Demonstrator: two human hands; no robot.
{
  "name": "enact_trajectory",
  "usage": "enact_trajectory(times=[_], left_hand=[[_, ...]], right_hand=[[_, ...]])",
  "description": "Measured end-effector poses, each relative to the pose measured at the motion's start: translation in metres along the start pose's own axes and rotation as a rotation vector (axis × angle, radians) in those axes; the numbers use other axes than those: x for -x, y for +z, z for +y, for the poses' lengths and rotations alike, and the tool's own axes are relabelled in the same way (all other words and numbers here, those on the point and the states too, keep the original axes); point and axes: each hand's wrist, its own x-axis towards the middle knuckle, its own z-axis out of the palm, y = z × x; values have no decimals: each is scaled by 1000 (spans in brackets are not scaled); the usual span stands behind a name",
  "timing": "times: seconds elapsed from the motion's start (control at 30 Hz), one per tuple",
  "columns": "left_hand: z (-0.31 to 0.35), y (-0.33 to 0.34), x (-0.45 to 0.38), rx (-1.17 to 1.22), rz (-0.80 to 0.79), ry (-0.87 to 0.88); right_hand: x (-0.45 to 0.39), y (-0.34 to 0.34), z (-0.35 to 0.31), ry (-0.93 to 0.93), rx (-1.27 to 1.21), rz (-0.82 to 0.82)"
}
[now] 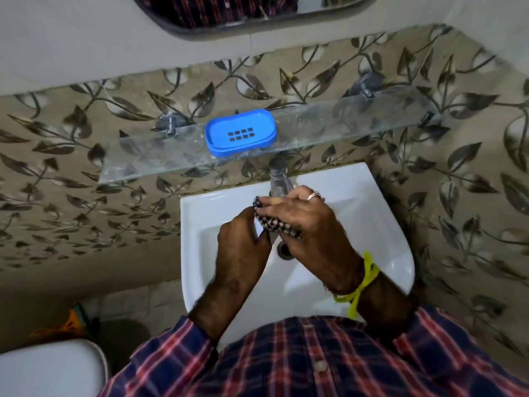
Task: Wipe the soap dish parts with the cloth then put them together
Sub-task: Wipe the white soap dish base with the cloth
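A white washbasin (pixel 386 224) fills the lower middle, with a patterned leaf-tile wall behind and a clear glass shelf (pixel 329 130) just above it. On that shelf sits the blue soap dish (pixel 240 135) – assembled, slotted tray on top, untouched. Over the basin, the right hand (pixel 309 222) curls round a bunched checked cloth (pixel 274 223), while the left hand (pixel 243 239) pinches its near edge. The dish looks like light, stiff plastic, likely slick if wet – best lifted by its long rims, minding the fragile glass beneath. The cloth is soft and mostly hidden under the fingers; the tap (pixel 279 179) is partly covered; the mirror above is cut off
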Motion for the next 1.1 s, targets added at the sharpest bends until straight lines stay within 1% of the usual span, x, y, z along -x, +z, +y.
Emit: enact_trajectory(times=[0.1, 0.17, 0.23, 0.3, 0.37, 0.4, 0.47, 0.5, 0.53, 0.57, 0.6, 0.63, 0.7, 0.73, 0.77, 0.87, 0.93, 1.0, 1.1], left_hand=[[-9, -6, 5, -23, 30, 55], [-11, -6, 9, -13, 31, 89], [-8, -9, 12, 2, 63, 110], [-1, -15, 12, 34, 108, 126], [6, -21, 7, 33, 125, 179], [9, -23, 3, 22, 130, 201], [14, -27, -5, -1, 159, 216], [16, -27, -6, -15, 161, 208], [16, -27, -6, -29, 145, 201], [15, -25, -4, -37, 114, 196], [15, -22, -3, -46, 77, 196], [14, -18, -3, -66, 50, 203], [14, -13, -4, -116, 39, 207], [14, -14, -5, -120, 49, 186], [13, -15, -6, -97, 58, 158], [10, -18, -3, -39, 43, 121], [9, -17, -1, -48, 5, 97], [8, -15, 1, -72, -35, 78], [5, -17, -2, -82, -26, 94]], right_hand=[[7, 3, 6, -61, 0, -120], [15, 6, 10, -77, -18, -109], [25, 8, 19, -1, 6, -29], [34, 9, 26, 118, 20, 7], [41, 18, 22, 249, -87, 31], [41, 25, 17, 337, -145, 94], [35, 31, 10, 519, -246, 317], [31, 27, 12, 581, -281, 419], [27, 20, 15, 600, -311, 489], [23, 11, 18, 568, -333, 513], [19, 3, 18, 489, -337, 485], [15, -2, 15, 380, -325, 415], [8, -4, 3, 135, -242, 224], [5, -2, -1, 40, -176, 143], [3, -2, -1, -10, -127, 84], [5, -2, 6, -25, -118, 2], [11, -1, 9, -46, -94, -14], [14, 0, 13, -26, -103, -36], [14, 1, 13, -44, -66, -61]])
